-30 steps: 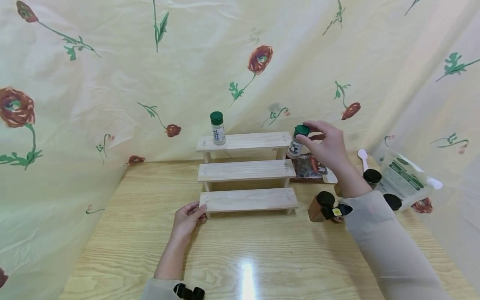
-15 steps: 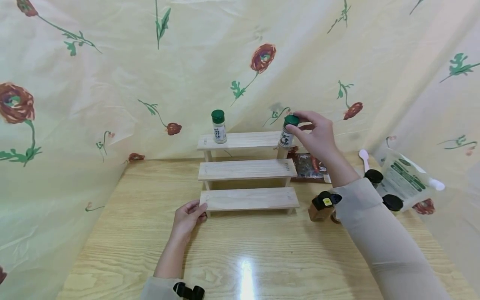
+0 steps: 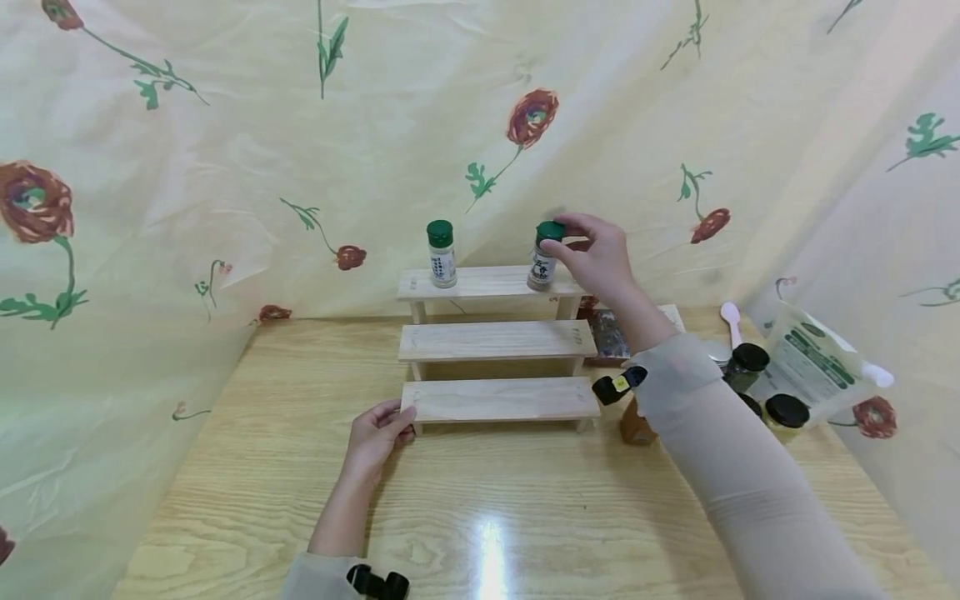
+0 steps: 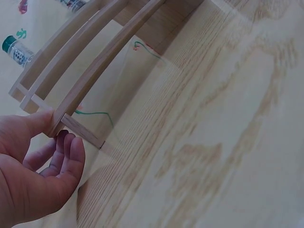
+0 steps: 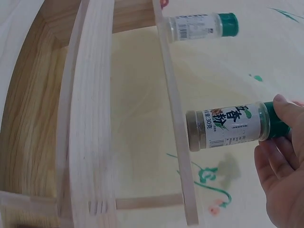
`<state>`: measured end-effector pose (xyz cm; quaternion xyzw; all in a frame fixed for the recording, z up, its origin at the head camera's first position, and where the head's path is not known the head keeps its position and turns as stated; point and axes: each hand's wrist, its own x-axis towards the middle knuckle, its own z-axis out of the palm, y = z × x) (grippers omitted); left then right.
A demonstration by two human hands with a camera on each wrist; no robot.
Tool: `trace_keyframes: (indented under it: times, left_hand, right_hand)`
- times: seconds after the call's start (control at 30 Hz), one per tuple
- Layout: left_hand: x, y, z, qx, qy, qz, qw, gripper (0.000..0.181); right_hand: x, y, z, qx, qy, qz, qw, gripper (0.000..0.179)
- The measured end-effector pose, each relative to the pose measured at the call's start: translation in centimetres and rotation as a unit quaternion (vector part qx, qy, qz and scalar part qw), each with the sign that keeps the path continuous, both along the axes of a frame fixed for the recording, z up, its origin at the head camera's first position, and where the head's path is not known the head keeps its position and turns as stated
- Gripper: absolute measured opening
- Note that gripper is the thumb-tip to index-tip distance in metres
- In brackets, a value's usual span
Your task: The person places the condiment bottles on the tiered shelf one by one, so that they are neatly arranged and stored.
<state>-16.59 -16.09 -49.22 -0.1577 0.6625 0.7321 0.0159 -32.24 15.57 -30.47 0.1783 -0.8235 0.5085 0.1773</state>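
Right hand pinches jar of brown powder.

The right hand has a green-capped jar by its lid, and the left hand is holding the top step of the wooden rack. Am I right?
Not quite: the left hand is holding the bottom step of the wooden rack, as the head view shows. The right hand does have the green-capped jar by its lid.

R hand grips green-capped spice jar by cap, at top R of 3-tier wooden rack; L hand pinches btm tier, L end. 2nd jar upright, top L.
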Motion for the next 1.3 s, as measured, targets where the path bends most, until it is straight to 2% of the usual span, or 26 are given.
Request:
trace_keyframes:
  times: [0.2,0.33,0.6,0.87,1.0,1.3]
  left_hand:
    - [-0.1,-0.1,-0.1,0.004,0.002,0.000,1.0000,0.037]
    - [0.0,-0.1,0.0,0.003,0.002,-0.003,1.0000,0.038]
    - [0.1,0.0,0.2,0.000,0.000,-0.010,1.0000,0.039]
    - [0.2,-0.1,0.3,-0.006,0.000,-0.005,1.0000,0.038]
    - [0.2,0.0,0.2,-0.009,-0.003,-0.006,0.9999,0.039]
    - [0.3,-0.3,0.0,-0.005,-0.004,-0.012,0.9999,0.041]
  right_hand:
    - [-0.9,-1.8,0.0,0.021,0.008,0.018,0.9996,0.042]
    - [-1.2,-2.7,0.2,0.025,-0.001,0.026,0.9994,0.043]
    - [-1.6,-3.8,0.4,0.045,-0.012,0.022,0.9987,0.043]
    - [-2.0,-4.3,0.2,0.074,-0.007,0.054,0.9958,0.045]
    - [-2.0,-4.0,-0.1,0.080,-0.010,0.068,0.9945,0.048]
    - [-0.7,-2.9,-1.3,0.069,-0.034,0.062,0.9951,0.049]
